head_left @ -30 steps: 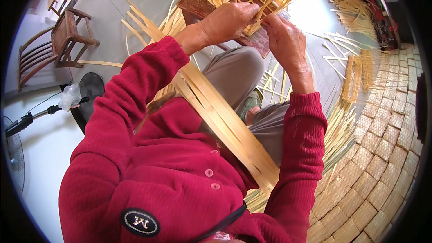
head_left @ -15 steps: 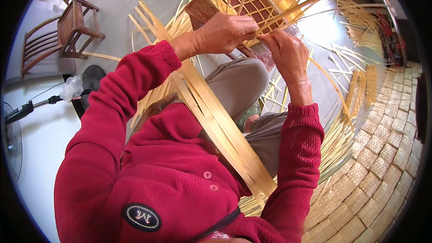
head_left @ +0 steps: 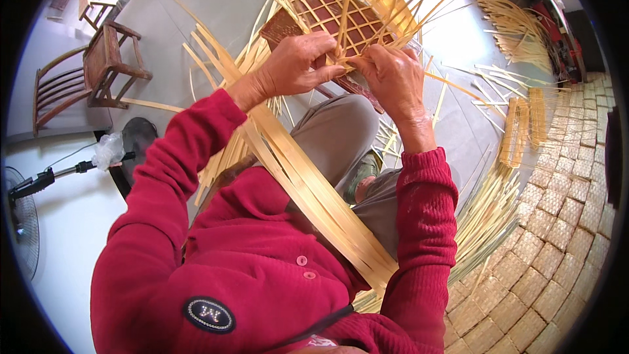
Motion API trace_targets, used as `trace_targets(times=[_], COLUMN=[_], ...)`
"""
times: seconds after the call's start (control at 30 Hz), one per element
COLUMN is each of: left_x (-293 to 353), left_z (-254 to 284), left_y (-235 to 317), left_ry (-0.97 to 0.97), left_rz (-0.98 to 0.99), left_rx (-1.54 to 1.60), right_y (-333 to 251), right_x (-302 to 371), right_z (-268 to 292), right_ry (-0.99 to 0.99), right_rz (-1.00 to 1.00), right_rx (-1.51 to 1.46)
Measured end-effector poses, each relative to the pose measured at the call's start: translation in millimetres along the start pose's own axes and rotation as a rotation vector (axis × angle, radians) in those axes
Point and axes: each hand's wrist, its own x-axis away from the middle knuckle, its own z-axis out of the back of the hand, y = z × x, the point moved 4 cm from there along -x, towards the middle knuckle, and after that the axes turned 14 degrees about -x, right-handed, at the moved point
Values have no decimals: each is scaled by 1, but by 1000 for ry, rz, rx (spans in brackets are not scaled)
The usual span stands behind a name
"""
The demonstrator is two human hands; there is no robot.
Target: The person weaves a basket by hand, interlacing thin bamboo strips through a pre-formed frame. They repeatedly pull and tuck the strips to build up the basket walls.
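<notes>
An open lattice of woven bamboo strips (head_left: 357, 24) lies on a worn reddish-brown bench (head_left: 278, 28) in front of my knees. Loose strip ends fan upward from its far side. At the near edge of the lattice my left hand (head_left: 298, 64) pinches a bamboo strip with thumb and fingers. Close beside it, my right hand (head_left: 394, 82) is closed on a strip at the same edge, its fingertips almost meeting the left ones. Fingers partly hide the spot where the strips cross. A bundle of wide, flat bamboo strips (head_left: 321, 200) rests slantwise over my lap.
At the left stand a wooden chair (head_left: 111, 59), a smaller stool (head_left: 92, 5) and a fan (head_left: 25, 223). Cut strips (head_left: 491, 82) litter the tiled floor on the right. Bundled thin strips (head_left: 488, 213) lie near stacked woven pieces (head_left: 557, 249).
Both hands have moved left and slightly nearer me along the lattice edge. A strip that swept across the upper right no longer crosses there. The view has shifted slightly.
</notes>
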Motion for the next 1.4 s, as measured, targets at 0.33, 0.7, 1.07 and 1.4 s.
trace_targets(times=[0.33, 0.7, 1.07, 1.4], left_x=[14, 14, 12, 12], left_z=[-1, -6, -9, -11], left_y=[-9, -8, -9, -12], left_ry=[223, 242, 309, 308], left_rz=[76, 79, 101, 35], left_rx=[80, 99, 35, 24], right_y=[22, 55, -44, -39], right_x=[45, 40, 10, 11], right_z=[-46, -37, -4, -3], right_ry=[277, 300, 46, 106], right_rz=[-755, -671, -149, -214], right_rx=[-1269, -2157, -987, -927])
